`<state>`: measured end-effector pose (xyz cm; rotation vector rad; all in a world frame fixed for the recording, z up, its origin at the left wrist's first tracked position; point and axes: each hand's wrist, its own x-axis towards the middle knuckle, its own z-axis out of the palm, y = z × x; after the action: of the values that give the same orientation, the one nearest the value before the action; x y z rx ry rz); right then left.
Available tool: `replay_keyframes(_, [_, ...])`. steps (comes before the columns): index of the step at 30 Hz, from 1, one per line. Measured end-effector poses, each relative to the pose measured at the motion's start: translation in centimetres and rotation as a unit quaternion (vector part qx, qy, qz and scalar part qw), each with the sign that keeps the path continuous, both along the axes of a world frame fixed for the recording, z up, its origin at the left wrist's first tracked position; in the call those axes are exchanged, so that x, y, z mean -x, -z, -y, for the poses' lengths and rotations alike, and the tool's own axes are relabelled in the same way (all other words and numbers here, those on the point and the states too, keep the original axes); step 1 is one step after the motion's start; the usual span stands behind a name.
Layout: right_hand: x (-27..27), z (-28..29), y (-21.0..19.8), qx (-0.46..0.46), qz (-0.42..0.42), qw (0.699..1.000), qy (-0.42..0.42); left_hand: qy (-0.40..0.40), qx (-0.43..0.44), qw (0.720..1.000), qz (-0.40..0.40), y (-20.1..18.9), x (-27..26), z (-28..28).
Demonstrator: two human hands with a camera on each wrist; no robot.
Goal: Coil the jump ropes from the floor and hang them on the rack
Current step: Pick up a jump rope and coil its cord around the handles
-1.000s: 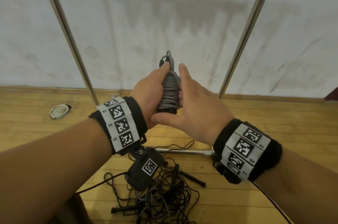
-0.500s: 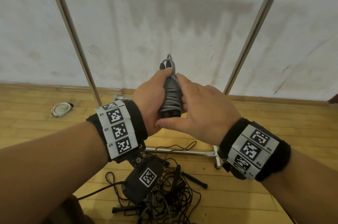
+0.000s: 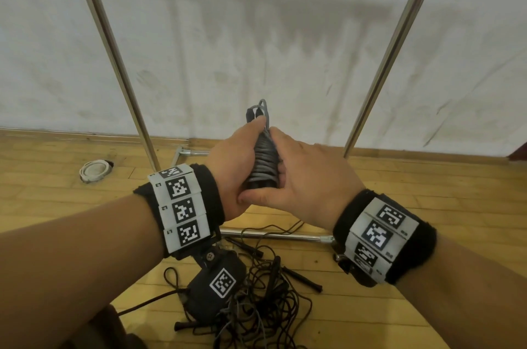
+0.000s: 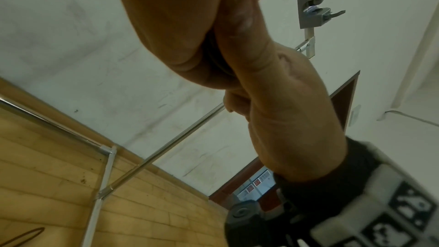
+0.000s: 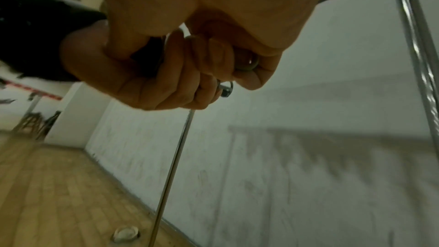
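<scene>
Head view evenly lit and sharp, poles bowed toward the edges; a soft shadow on the wall; wrist views dimmer, greenish, right one blurred

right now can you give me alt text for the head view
Two hands, left hand and right hand, hold a coiled grey jump rope upright before a metal rack and white wall. More tangled ropes lie on the wooden floor below.

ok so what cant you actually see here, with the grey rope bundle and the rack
- Rack top bar: cut off by the head view's upper edge.
- Grey coiled rope: its sides are covered by the left hand and right hand.
- Ropes on the floor: too tangled to count.
</scene>
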<state>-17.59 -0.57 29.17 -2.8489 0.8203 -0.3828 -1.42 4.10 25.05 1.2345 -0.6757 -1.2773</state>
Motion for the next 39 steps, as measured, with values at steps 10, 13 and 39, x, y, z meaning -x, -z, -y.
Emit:
replay_keyframes(10, [3.7, 5.7, -1.6, -0.176, 0.001, 0.984, -0.041, 0.098, 0.042, 0.994, 0.006, -1.9, -0.8, -1.1])
replay_keyframes(13, [4.3, 6.5, -1.5, -0.266, 0.019, 0.963, -0.038, 0.137, 0.066, 0.988, 0.030, -2.8, -0.8, -1.2])
replay_keyframes(39, [3.5, 5.1, -1.8, -0.321, 0.193, 0.926, 0.040, 0.135, -0.073, 0.924, 0.349, -1.3, 1.8, 0.7])
